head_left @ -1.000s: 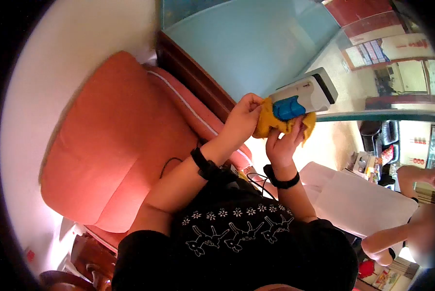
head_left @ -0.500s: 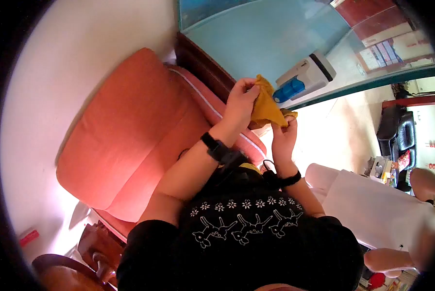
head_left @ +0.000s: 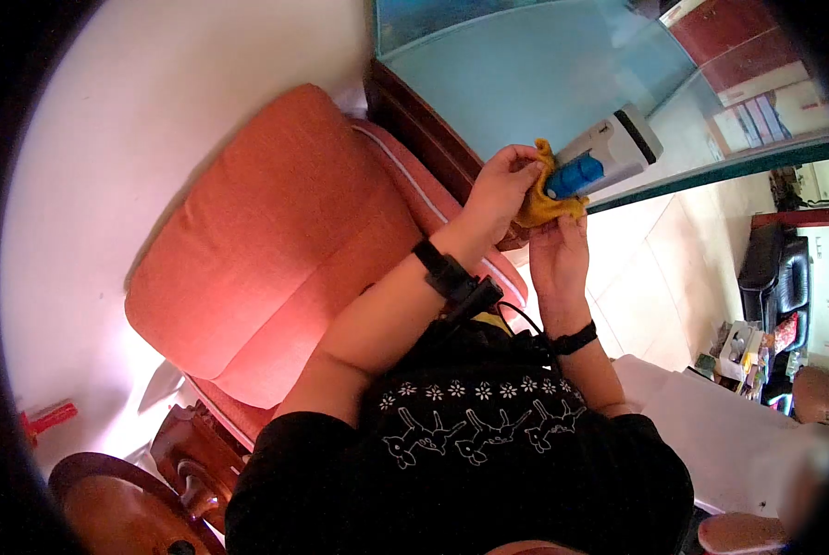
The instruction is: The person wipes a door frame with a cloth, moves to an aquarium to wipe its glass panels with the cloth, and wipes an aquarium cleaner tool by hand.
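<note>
A mustard-yellow cloth point(head_left: 542, 209) is stretched between my two hands. My left hand point(head_left: 509, 185) pinches its upper left edge between thumb and fingers. Lower down, my right hand point(head_left: 560, 242) grips the edge nearer to me. The cloth sits bunched at the blue translucent end point(head_left: 576, 174) of a white and grey device point(head_left: 613, 146) with a black band, covering part of that end's tip. Whether the cloth presses on it I cannot tell. The device is at the edge of a large glass-sided tank or cabinet point(head_left: 498, 74).
An orange-red padded chair point(head_left: 266, 250) stands at left against a pale wall point(head_left: 183, 83). Carved dark wood furniture point(head_left: 118, 509) is at lower left. A white-covered surface point(head_left: 720, 435) lies to the right, with another person's limb point(head_left: 743, 534) beside it. A black sofa point(head_left: 792, 268) stands farther back.
Both hands have brought the cloth to the device's blue end. The cloth, spread and hanging beside it before, is now bunched there. The view has shifted slightly.
</note>
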`<act>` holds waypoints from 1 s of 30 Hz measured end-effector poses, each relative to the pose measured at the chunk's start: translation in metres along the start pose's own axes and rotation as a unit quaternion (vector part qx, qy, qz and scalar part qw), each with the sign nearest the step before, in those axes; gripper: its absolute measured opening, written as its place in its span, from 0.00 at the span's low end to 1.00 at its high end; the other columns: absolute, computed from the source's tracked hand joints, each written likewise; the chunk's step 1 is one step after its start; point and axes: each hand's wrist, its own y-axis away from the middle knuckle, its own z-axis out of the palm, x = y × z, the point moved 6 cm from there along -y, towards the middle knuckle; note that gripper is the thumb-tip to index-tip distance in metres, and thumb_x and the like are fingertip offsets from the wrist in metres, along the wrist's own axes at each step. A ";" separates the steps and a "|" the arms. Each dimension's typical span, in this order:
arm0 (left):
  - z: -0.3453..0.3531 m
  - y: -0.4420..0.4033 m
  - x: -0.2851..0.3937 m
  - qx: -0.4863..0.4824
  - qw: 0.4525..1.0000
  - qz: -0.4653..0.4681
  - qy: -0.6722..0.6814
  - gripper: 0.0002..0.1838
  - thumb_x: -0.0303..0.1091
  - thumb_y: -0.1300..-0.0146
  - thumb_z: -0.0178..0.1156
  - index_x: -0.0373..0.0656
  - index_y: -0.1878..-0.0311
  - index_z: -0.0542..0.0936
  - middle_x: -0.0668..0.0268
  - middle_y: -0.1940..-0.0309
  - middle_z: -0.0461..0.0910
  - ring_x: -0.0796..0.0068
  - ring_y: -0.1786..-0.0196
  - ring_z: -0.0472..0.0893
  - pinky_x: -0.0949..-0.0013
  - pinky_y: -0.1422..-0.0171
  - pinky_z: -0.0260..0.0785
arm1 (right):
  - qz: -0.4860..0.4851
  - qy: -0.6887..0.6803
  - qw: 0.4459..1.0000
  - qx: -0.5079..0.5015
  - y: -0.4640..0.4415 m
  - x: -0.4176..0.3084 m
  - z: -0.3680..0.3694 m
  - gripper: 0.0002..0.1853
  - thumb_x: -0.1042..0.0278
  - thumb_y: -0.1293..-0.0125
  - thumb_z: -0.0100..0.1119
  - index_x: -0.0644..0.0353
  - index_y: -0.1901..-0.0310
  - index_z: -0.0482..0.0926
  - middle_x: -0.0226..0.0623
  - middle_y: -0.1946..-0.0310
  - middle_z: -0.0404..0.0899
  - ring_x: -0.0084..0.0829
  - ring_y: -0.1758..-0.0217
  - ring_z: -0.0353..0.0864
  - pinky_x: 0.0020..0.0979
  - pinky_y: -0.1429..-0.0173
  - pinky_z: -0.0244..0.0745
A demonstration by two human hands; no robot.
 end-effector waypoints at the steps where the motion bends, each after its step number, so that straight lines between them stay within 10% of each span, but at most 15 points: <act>1: -0.001 -0.001 -0.001 0.001 1.000 0.001 -0.002 0.09 0.29 0.29 0.54 0.37 0.50 0.75 0.62 0.59 0.77 0.74 0.55 0.77 0.74 0.48 0.71 | 0.002 -0.030 0.999 -0.040 -0.002 0.001 0.002 0.22 0.74 0.29 0.48 0.60 0.34 0.61 0.41 0.36 0.67 0.38 0.32 0.66 0.43 0.26 0.59; 9: 0.003 0.015 -0.012 0.045 0.971 -0.129 0.196 0.07 0.28 0.27 0.48 0.39 0.50 0.69 0.60 0.56 0.74 0.69 0.55 0.78 0.66 0.50 0.75 | 0.004 -0.005 1.000 0.015 0.009 -0.004 -0.011 0.20 0.73 0.28 0.49 0.61 0.36 0.63 0.41 0.37 0.67 0.38 0.31 0.65 0.43 0.25 0.56; 16: -0.010 0.027 -0.004 -0.009 0.988 -0.131 0.081 0.07 0.29 0.26 0.47 0.39 0.49 0.68 0.60 0.54 0.73 0.70 0.55 0.78 0.66 0.52 0.76 | -0.011 0.126 0.990 0.061 0.020 -0.030 -0.015 0.14 0.80 0.30 0.46 0.62 0.44 0.67 0.42 0.43 0.70 0.34 0.37 0.70 0.38 0.29 0.63; 19: -0.007 0.041 0.016 -0.003 0.995 -0.066 -0.070 0.06 0.26 0.28 0.48 0.39 0.50 0.68 0.62 0.53 0.73 0.74 0.52 0.76 0.70 0.48 0.73 | -0.111 0.316 0.939 0.084 0.031 -0.053 -0.008 0.09 0.78 0.32 0.56 0.62 0.54 0.68 0.38 0.48 0.73 0.28 0.45 0.74 0.32 0.38 0.70; 23: 0.025 0.051 0.067 -0.015 0.959 0.239 -0.155 0.09 0.20 0.33 0.53 0.40 0.51 0.70 0.62 0.53 0.75 0.73 0.47 0.74 0.71 0.41 0.69 | -0.355 0.433 0.827 -0.037 0.034 -0.088 0.027 0.26 0.81 0.34 0.54 0.63 0.36 0.59 0.55 0.30 0.55 0.44 0.28 0.63 0.42 0.28 0.62; 26: 0.058 0.053 0.091 -0.050 0.912 0.346 -0.214 0.14 0.18 0.38 0.56 0.40 0.49 0.73 0.60 0.49 0.76 0.66 0.42 0.75 0.70 0.39 0.68 | -0.351 0.439 0.824 -0.067 0.019 -0.088 0.047 0.34 0.84 0.33 0.47 0.65 0.27 0.48 0.51 0.27 0.53 0.44 0.25 0.57 0.43 0.24 0.54; 30: 0.065 0.056 0.095 -0.102 0.854 0.370 -0.350 0.21 0.15 0.41 0.57 0.37 0.43 0.75 0.55 0.38 0.74 0.60 0.33 0.72 0.60 0.30 0.63 | -0.337 0.651 0.674 -0.092 0.019 -0.074 0.054 0.35 0.85 0.35 0.44 0.73 0.27 0.45 0.59 0.25 0.44 0.49 0.21 0.47 0.45 0.22 0.46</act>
